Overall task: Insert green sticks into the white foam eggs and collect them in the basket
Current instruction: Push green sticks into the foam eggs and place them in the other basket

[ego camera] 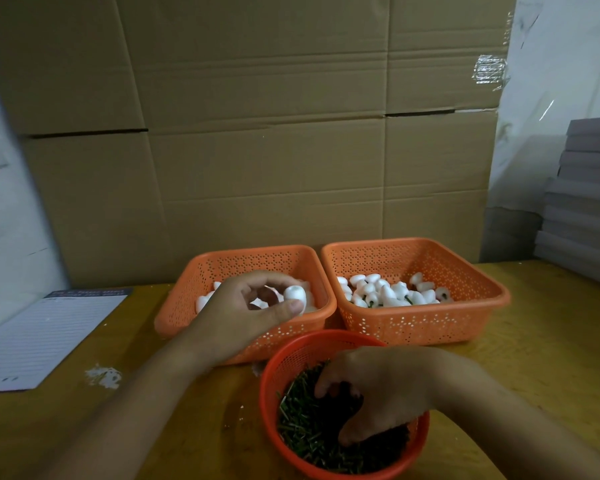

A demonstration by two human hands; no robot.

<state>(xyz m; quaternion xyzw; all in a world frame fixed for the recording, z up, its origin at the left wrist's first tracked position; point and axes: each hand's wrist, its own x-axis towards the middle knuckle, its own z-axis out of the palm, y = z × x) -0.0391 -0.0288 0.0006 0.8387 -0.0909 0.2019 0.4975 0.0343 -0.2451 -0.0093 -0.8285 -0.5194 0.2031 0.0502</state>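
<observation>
My left hand pinches a white foam egg between thumb and fingers above the left orange basket, which holds plain foam eggs. My right hand reaches down into the round red basket full of green sticks, fingers curled among them; what they hold is hidden. The right orange basket holds several eggs with green sticks in them.
A lined paper pad lies on the wooden table at the left. White foam crumbs sit near it. Large cardboard boxes stand right behind the baskets. Stacked grey boards rise at the right.
</observation>
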